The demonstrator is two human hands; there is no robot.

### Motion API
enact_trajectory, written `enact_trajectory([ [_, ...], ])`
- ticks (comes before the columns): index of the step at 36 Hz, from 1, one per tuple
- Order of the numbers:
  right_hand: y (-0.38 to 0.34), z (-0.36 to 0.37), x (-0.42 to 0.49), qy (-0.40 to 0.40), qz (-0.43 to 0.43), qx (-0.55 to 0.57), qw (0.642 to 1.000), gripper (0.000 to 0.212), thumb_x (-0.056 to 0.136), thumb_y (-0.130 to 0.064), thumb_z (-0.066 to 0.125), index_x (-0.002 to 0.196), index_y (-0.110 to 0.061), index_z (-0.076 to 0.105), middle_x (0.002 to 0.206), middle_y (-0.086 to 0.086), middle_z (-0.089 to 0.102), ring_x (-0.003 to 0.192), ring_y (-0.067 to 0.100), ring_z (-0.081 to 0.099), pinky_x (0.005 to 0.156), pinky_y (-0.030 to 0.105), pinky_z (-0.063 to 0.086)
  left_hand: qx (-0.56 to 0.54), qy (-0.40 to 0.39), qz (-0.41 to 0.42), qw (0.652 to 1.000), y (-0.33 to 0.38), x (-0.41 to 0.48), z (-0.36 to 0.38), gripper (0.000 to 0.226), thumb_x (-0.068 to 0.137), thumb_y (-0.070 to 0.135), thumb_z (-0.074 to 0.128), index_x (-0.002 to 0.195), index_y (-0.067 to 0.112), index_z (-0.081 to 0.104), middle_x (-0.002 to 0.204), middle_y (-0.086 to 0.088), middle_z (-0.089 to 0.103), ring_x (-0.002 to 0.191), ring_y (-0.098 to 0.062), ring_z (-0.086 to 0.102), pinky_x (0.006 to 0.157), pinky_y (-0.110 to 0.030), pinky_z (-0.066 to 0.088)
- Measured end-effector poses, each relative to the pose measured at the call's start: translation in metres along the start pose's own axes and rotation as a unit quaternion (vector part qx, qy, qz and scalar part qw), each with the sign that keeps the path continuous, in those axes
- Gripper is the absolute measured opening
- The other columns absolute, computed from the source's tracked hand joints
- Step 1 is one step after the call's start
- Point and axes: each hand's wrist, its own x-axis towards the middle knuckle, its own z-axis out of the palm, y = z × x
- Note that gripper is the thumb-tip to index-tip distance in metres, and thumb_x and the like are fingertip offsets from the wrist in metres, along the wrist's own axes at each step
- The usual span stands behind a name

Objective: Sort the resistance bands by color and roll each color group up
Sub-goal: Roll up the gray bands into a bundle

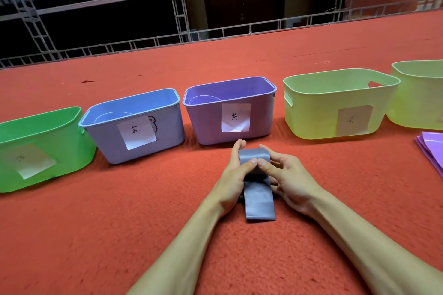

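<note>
Centre frame: left hand [236, 175] and right hand [285, 179] both curl round the rolled far end of the grey-blue band [260, 201], thumbs pressing on top. Its flat tail lies on the red carpet [143, 211], just below the purple bin [211, 124]. Purple bands [431, 148] are stacked at the right edge.

The grey band [260, 203] is half rolled, its loose end lying flat. Purple bands [431, 148] lie stacked far right.
</note>
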Motion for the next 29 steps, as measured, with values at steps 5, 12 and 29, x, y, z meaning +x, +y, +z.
enact_trajectory([
  [5,0.0033,0.0,0.0008,-0.019,-0.035,-0.11,0.993,0.043,0.098,-0.018,0.05,0.14,-0.019,0.044,0.151,-0.008,0.035,0.124,0.012,0.053,0.1,0.035,0.048,0.029,0.003,-0.001,1.0,0.001,-0.0011,-0.0016,0.06,0.1,0.016,0.047,0.149,0.031,0.017,0.099,0.026,0.063,0.087,0.009,0.064,0.081,-0.015,0.049],
  [12,0.004,0.0013,0.0002,-0.031,-0.065,-0.183,0.981,0.043,0.101,-0.022,0.044,0.143,-0.016,0.041,0.135,-0.04,0.015,0.128,-0.002,0.044,0.106,0.028,0.041,0.038,-0.013,-0.01,0.999,0.002,0.0003,-0.0031,0.075,0.078,0.036,0.053,0.146,0.035,0.022,0.121,0.018,0.055,0.105,-0.006,0.061,0.092,-0.025,0.048],
  [29,0.0101,-0.0036,0.0086,0.04,-0.069,-0.098,0.992,0.025,0.095,-0.005,0.053,0.107,-0.022,0.066,0.124,0.007,0.065,0.116,0.024,0.06,0.103,0.05,0.044,0.061,0.012,-0.022,0.998,0.0086,0.0005,-0.0011,0.096,0.073,0.063,0.059,0.152,0.032,0.013,0.152,0.01,0.032,0.134,-0.01,0.042,0.114,-0.041,0.034],
])
